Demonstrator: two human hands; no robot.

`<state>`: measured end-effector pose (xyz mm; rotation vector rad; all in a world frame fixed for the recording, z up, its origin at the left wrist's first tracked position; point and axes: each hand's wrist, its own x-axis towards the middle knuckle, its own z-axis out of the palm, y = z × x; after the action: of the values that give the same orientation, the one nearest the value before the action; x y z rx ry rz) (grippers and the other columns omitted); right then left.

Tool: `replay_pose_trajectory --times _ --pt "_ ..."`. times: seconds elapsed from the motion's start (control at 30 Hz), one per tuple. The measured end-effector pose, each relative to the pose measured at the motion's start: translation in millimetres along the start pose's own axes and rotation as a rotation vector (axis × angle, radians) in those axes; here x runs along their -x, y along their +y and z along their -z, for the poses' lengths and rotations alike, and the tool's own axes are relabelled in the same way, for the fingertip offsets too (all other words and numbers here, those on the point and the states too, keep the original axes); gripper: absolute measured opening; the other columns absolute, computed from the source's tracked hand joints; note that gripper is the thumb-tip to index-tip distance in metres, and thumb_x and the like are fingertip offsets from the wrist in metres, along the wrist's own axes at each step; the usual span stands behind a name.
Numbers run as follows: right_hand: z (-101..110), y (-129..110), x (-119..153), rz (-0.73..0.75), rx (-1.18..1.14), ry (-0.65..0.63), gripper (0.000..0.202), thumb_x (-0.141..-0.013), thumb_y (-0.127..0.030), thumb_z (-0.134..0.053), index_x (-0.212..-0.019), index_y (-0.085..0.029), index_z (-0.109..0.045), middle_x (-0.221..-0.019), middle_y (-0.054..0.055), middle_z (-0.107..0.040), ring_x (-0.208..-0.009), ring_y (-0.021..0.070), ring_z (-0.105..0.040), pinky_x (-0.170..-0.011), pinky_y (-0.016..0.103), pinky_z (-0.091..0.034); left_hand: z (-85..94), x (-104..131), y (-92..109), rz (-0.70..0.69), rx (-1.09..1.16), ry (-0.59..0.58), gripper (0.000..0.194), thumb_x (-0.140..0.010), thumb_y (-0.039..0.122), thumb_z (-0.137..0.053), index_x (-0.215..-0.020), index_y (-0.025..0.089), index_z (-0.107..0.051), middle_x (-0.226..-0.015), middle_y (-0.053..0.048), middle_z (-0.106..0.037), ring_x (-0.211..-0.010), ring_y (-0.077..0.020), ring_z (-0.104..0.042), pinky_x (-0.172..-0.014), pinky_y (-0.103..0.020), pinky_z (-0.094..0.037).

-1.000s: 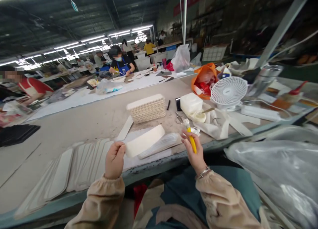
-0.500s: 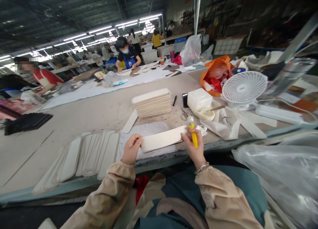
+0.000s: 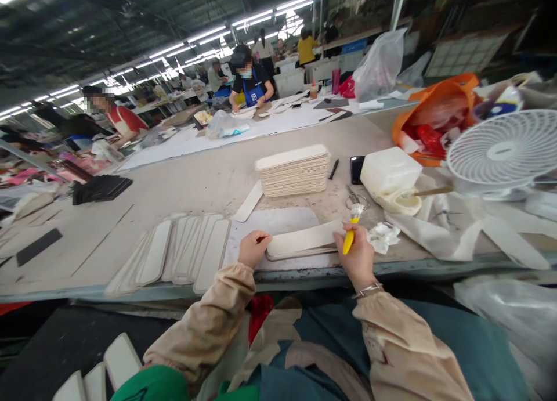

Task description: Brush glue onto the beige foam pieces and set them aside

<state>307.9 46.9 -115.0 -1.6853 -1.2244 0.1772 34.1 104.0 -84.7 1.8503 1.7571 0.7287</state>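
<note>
My left hand (image 3: 253, 250) is closed in a pinch at the left end of a cream, round-cornered strip (image 3: 304, 238). Close beneath this strip, the edge of a similar piece shows. My right hand (image 3: 357, 255) is wrapped round a yellow-handled tool (image 3: 349, 238) whose head is smeared white, perhaps a glue brush. The same hand's thumb and fingers are at the strip's right end. Under the work lies a pale sheet (image 3: 278, 216). A fanned row of similar strips (image 3: 191, 247) is to the left, and a neat stack (image 3: 293, 172) stands behind.
Right of the stack are a pen (image 3: 333, 169), a phone (image 3: 357, 169), scissors (image 3: 357, 199) and a white container (image 3: 389, 172). Crumpled white scraps (image 3: 383, 237), an orange bag (image 3: 435, 119) and a fan (image 3: 505, 150) are further right. Co-workers sit across the table, one in a blue apron (image 3: 253, 93).
The strip has come down from a raised, slightly bowed position onto a similar piece on the sheet. Both hands still hold its ends. My view has turned to the left.
</note>
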Motion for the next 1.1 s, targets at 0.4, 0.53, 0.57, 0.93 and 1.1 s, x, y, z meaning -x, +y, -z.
replay_pose_trajectory --times 0.4,0.53,0.57,0.93,1.1 --pt "-4.3 7.5 1.3 -0.003 0.082 -0.037 0.032 -0.083 -0.044 -0.053 -0.101 -0.018 -0.056 -0.088 0.007 -0.066 -0.064 0.0206 -0.059 -0.059 0.031 -0.041 3.0 2.5 -16.6 0.048 -0.027 0.038 0.028 -0.084 0.026 -0.049 -0.103 0.017 -0.068 -0.104 -0.006 -0.070 -0.094 -0.0182 -0.064 -0.090 -0.030 -0.048" --pt "-5.6 9.0 1.2 0.007 0.090 -0.038 0.032 -0.083 -0.044 -0.054 -0.102 -0.018 -0.056 -0.093 0.008 -0.066 -0.067 0.0212 -0.060 -0.060 0.031 -0.042 5.9 6.6 -16.5 0.064 -0.064 -0.015 0.042 -0.078 0.031 -0.059 -0.115 0.014 -0.061 -0.092 -0.005 -0.068 -0.067 -0.0141 -0.061 -0.074 -0.029 -0.051" --pt "-5.9 9.2 1.3 0.004 0.095 -0.040 0.032 -0.082 -0.044 -0.054 -0.102 -0.018 -0.056 -0.093 0.008 -0.066 -0.067 0.0212 -0.060 -0.060 0.031 -0.042 5.8 7.6 -15.3 0.058 -0.082 -0.041 0.047 -0.076 0.033 -0.062 -0.119 0.013 -0.059 -0.092 -0.005 -0.067 -0.064 -0.0130 -0.059 -0.072 -0.028 -0.051" --pt "-7.8 14.8 2.4 0.030 0.127 -0.066 0.029 -0.083 -0.039 -0.057 -0.104 -0.019 -0.056 -0.090 0.007 -0.065 -0.080 0.0254 -0.061 -0.069 0.035 -0.046 3.4 8.8 -3.0 -0.015 -0.289 -0.145 0.039 -0.075 0.037 -0.065 -0.108 0.017 -0.066 -0.093 -0.005 -0.060 -0.068 -0.0134 -0.057 -0.075 -0.028 -0.046" --pt "-4.7 19.4 0.1 0.101 0.081 0.010 0.032 -0.082 -0.036 -0.058 -0.109 -0.019 -0.052 -0.108 0.010 -0.064 -0.099 0.0282 -0.058 -0.085 0.042 -0.047 4.3 7.7 1.6 -0.009 -0.329 -0.189 0.039 -0.077 0.036 -0.062 -0.110 0.016 -0.065 -0.093 -0.006 -0.061 -0.069 -0.0147 -0.058 -0.075 -0.027 -0.045"
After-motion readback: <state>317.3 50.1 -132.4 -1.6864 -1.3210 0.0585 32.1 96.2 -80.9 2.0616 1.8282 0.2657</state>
